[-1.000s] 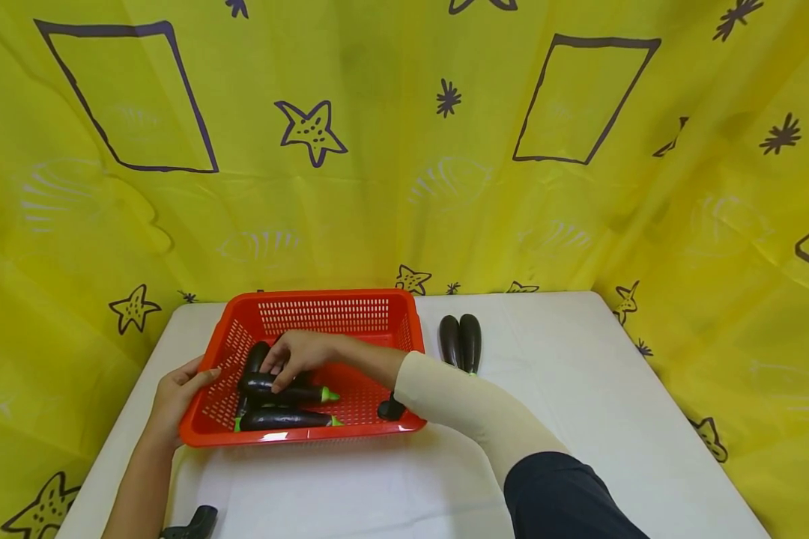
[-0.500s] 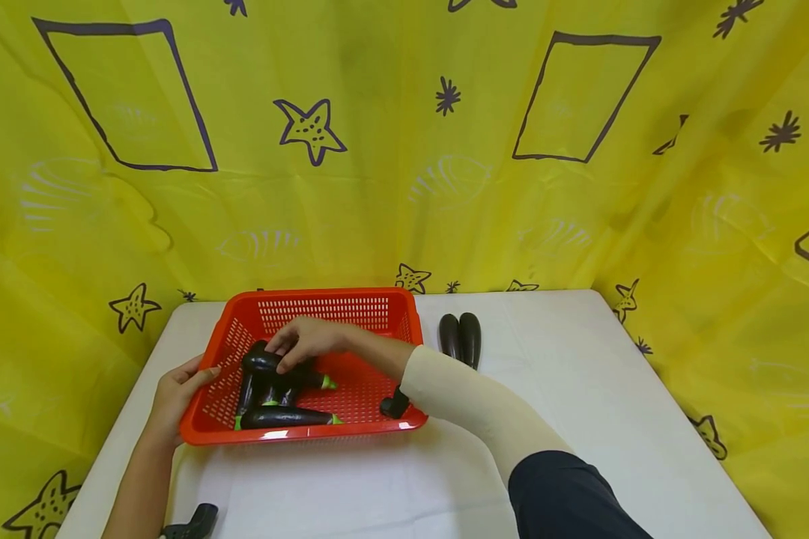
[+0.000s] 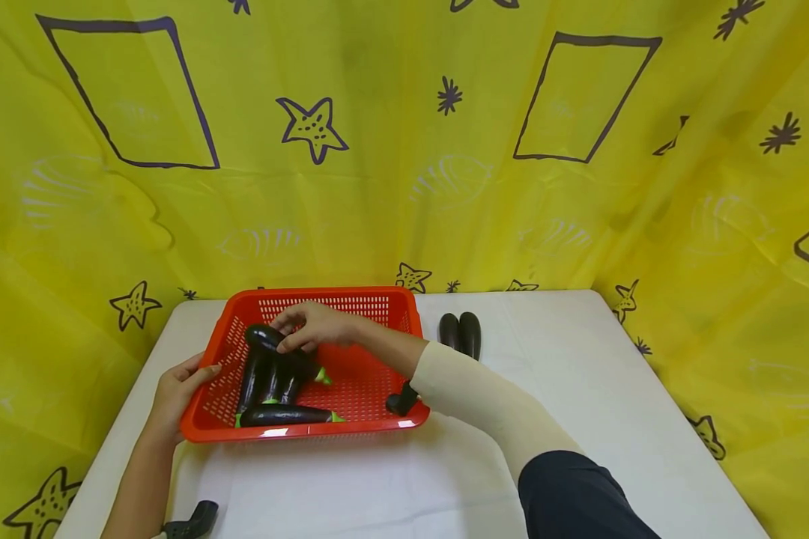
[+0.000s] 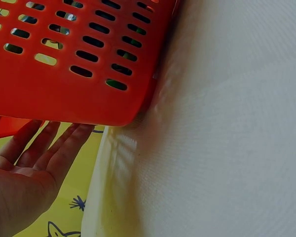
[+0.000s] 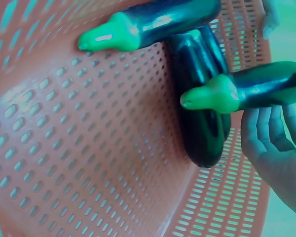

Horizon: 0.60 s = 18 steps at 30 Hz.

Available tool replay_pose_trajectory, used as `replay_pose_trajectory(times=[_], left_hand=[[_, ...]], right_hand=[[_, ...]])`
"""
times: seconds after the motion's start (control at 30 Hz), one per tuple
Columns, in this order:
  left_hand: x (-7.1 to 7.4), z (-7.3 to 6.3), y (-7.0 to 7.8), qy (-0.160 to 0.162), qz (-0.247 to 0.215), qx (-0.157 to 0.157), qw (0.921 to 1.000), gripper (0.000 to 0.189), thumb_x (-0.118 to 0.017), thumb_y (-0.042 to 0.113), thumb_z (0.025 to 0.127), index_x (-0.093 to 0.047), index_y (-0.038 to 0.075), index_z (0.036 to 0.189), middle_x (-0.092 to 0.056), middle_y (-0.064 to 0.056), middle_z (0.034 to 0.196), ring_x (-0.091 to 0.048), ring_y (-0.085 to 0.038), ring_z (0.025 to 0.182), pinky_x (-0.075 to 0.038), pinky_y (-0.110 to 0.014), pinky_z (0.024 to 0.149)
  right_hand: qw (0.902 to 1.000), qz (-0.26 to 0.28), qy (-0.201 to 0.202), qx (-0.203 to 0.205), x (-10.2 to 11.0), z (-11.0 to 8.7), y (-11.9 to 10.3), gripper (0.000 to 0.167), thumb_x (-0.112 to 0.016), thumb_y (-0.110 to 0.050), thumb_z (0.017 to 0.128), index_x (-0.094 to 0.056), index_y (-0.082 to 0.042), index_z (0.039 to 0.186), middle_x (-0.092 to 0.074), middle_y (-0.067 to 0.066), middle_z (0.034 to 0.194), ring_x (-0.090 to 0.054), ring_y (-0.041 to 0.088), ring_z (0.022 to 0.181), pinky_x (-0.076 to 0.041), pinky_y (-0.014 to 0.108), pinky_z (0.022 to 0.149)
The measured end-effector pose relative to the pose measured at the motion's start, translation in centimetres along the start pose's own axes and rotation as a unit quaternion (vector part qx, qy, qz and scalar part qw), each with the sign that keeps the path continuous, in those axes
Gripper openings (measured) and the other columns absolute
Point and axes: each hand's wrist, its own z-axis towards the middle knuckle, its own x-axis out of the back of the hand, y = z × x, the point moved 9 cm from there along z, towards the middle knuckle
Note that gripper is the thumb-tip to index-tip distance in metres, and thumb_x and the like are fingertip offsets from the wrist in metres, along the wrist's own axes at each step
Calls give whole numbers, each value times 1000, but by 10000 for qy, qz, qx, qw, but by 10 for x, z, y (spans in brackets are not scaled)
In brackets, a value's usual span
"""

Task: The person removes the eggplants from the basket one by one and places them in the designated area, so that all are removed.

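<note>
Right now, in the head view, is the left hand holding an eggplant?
No: the left hand grips the red plastic basket at its rim, while the right hand pinches an eggplant.

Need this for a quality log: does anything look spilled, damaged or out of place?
Nothing looks spilled or visibly damaged. Mildly odd: two dark eggplants lie on the white table beside the red basket, while the others are inside it or in the right hand.

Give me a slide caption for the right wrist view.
Right hand grips one eggplant; more eggplants lie in the perforated basket.
</note>
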Motion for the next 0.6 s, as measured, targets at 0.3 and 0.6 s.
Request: replay_pose_trajectory(times=[0.3,0.6], left_hand=[[-1,0,-2,-59,-73,46,9999,24,-62,17,107,-72,32,123,-74,13,102,-74,-11,87,-64,-31,73],[-1,0,-1,-69,-146,95,9998,24,-61,16,107,-72,35,119,-74,13,102,-74,-11,86,-64,-30,73]], right_hand=[[9992,268,298,5,12,-12,-11,43,-72,2,95,-59,6,136,-60,6,113,-61,16,97,-63,39,84],[9956,660,662,-4,26,-29,-18,44,-71,0,97,-58,4,139,-64,7,114,-64,18,100,-63,40,84]])
